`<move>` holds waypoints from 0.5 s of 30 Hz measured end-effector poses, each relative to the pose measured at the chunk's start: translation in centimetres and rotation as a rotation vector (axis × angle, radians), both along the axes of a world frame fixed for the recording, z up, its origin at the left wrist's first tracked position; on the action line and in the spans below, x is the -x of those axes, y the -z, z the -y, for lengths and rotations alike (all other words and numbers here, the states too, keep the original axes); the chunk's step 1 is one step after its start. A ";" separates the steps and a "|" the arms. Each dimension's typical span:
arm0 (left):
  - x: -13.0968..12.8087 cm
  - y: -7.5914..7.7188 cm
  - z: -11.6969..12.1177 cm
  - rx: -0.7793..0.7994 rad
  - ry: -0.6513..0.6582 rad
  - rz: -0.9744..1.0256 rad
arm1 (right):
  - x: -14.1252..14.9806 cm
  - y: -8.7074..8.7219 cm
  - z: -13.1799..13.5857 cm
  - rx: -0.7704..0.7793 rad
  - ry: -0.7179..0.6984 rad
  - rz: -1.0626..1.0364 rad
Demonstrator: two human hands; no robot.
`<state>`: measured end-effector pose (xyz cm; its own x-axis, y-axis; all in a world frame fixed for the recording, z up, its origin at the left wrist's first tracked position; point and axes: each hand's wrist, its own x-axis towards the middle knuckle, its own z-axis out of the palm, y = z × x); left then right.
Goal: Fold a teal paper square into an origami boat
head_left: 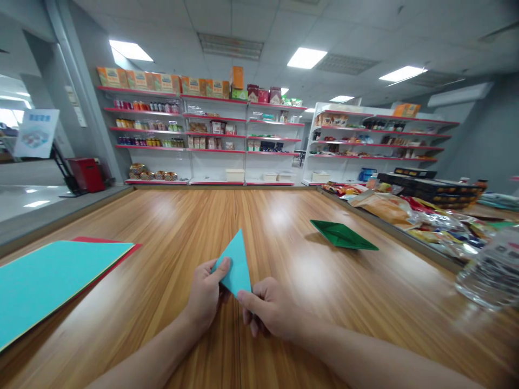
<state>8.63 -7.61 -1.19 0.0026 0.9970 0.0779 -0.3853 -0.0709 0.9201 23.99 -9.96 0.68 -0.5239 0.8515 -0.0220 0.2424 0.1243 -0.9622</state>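
A fold seems to be in hand: the blue paper [239, 273], already folded to a pointed shape, is held up over the middle of the desk [170, 232], towards its near edge, one corner pointing at the far edge. The left hand [204, 292] has its thumb flat on the upper face at the left corner, its fingers curled beneath, clamped on the paper. The right hand [279, 313] pinches the lower right corner between thumb and fingers, the others loosely bent. Both forearms slant inward from the desk's near corners, wrists low. Any further crease would call for edges kept matched and firm thumb pressure. A green folded paper [344, 236] lies towards the right edge, and a stack of sheets [60, 273] by the left edge.
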 end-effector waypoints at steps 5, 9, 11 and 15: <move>0.0 -0.3 0.2 0.010 0.014 -0.017 | -0.1 -0.2 0.1 -0.025 -0.021 -0.023; -0.1 -0.7 0.5 0.043 0.009 -0.014 | -0.3 -0.4 0.2 -0.028 -0.057 -0.042; -0.2 -0.8 0.5 0.057 0.006 -0.010 | -0.4 -0.4 0.2 -0.030 -0.065 -0.038; -0.2 -1.0 0.4 0.071 0.033 -0.013 | -0.4 -0.3 0.0 -0.019 -0.068 -0.035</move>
